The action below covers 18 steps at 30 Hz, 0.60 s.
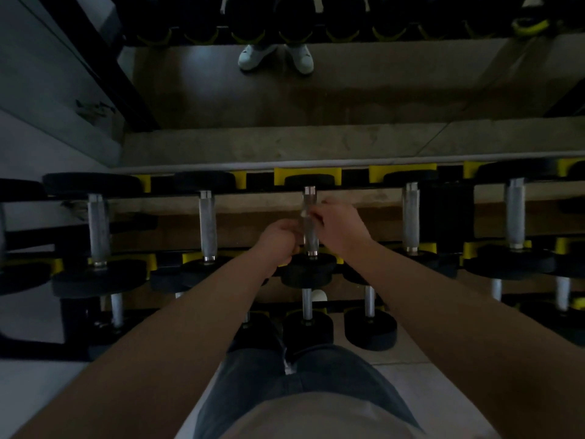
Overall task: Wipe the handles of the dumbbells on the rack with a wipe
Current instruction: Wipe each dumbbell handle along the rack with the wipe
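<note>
Dumbbell handle (pixel 309 237) runs front-to-back; left hand (pixel 278 240) and right hand (pixel 340 228) fingers curl round it.

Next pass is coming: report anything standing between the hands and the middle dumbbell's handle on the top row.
Nothing visible does. The left hand and right hand both sit at the handle, one on each side, close against it.

Hands: two, the left hand (pixel 280 239) and the right hand (pixel 338 226)
Wipe (pixel 304 213): one pale scrap, blurred
Upper-tier dumbbell handles (pixel 207 223): five in plain view
Lower-tier dumbbell handles (pixel 306 304): at least five, partly hidden by the arms
Yellow cradles (pixel 307 174) on the far rail: at least five showing
White shoes (pixel 253 56) in the mirror: two
</note>
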Available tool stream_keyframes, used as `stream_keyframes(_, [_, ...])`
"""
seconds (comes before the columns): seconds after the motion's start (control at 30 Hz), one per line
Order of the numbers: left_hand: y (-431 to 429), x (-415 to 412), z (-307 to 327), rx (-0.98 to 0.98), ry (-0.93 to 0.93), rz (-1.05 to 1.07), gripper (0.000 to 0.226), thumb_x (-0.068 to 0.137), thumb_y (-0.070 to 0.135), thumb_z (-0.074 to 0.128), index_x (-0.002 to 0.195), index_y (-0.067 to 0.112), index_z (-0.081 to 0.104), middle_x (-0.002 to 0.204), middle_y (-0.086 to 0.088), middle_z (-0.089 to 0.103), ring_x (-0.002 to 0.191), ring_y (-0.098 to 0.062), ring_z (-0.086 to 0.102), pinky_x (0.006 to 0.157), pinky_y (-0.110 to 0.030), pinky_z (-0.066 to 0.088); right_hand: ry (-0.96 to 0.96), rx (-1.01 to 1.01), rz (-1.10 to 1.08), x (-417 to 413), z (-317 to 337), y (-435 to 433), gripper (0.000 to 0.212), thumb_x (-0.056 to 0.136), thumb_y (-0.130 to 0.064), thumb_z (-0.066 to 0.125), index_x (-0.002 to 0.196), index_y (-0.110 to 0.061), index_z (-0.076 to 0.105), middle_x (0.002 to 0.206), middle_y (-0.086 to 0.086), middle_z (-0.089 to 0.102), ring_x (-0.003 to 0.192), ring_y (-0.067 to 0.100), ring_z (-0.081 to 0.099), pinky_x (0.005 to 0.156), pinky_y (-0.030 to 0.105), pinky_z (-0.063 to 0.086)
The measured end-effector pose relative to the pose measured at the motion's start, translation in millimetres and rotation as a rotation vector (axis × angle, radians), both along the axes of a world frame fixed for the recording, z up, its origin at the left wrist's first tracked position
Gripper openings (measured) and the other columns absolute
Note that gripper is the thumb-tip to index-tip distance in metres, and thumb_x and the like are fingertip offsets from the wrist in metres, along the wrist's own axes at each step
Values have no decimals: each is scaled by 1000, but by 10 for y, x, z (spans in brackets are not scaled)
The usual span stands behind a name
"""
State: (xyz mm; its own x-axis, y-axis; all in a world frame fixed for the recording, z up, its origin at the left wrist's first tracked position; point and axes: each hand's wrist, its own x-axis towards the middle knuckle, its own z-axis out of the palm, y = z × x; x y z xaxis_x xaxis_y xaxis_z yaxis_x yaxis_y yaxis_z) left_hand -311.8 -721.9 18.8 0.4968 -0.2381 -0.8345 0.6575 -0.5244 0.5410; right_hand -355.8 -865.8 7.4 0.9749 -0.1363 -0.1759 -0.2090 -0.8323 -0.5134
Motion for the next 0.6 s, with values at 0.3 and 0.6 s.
stream_keyframes(0.3, [-2, 55, -23, -22, 12, -16, 39, 98, 4, 51, 135, 16, 56, 104, -3, 66, 79, -11, 58, 54, -21, 43, 261, 134, 129, -253, -29, 17, 13, 98, -21, 58, 104, -17, 69, 105, -1, 64, 95, 17, 62, 85, 33, 53])
stream_keyframes(0.6, [-65, 132, 23, 32, 9, -46, 35, 101, -2, 40, 129, 8, 58, 88, -7, 61, 62, -11, 46, 44, -17, 37, -68, 128, -269, 215, -19, 79, 17, 102, -19, 55, 109, -12, 68, 106, 5, 59, 92, 17, 55, 77, 29, 45])
